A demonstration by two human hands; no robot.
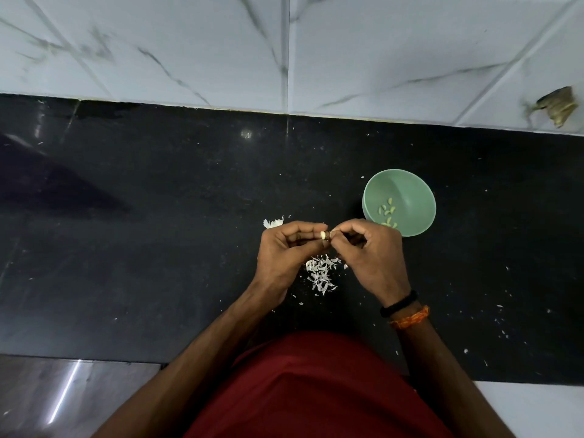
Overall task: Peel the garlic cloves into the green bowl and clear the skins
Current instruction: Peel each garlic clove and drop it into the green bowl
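two hands meet at frame centre: left hand point(286, 248) pinches one garlic clove point(323, 235), right hand point(369, 251) fingertips nip its skin. a slip could drop it into the skins point(322, 273) heaped just below. green bowl point(410, 191), right of centre, holds roughly seven peeled cloves point(388, 213); one garlic remnant point(273, 222) lies beside the left hand.

Counts on the black stone counter

One round green plastic bowl point(407, 184) holding about eight pale peeled garlic cloves point(388, 213); one more clove point(323, 235) between two hands; one loose heap of white papery skins point(322, 273).
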